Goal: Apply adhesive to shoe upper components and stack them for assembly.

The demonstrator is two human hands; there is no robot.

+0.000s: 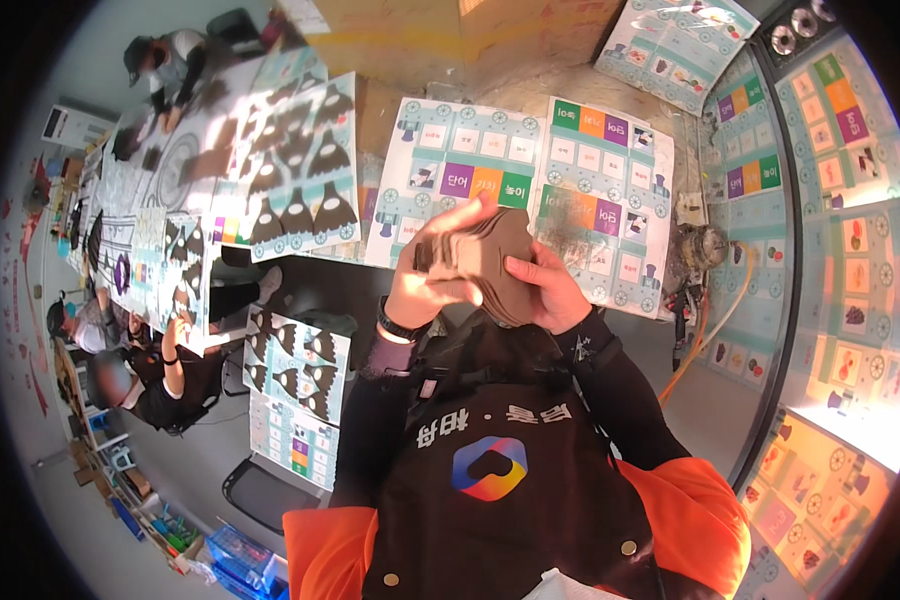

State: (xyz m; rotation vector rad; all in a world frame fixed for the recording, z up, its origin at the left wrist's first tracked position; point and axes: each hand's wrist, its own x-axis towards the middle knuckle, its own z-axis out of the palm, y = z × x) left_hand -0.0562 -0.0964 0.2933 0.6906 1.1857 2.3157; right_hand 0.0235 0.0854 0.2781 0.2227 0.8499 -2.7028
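A thick stack of dark brown, flat cut-out pieces [500, 262] with curved edges is held in front of my chest, above the near edge of two printed boards. My left hand [415, 285] grips its left side, fingers curled over the top. On the other side, my right hand [558, 292] clasps it with the thumb pressed on the upper face. Beyond the stack lie the left printed board [460, 118] and the right printed board [625, 275], both with white squares, coloured blocks and wheel drawings. What the pieces are made of is not clear.
Boards bearing several dark cut-outs [295, 225] lie to the left, with another cut-out board [290, 385] lower down. People work at the left. A black chair [265, 500] stands nearby. At right are a metal machine part [708, 245], a yellow cable [738, 300] and upright printed panels [755, 205].
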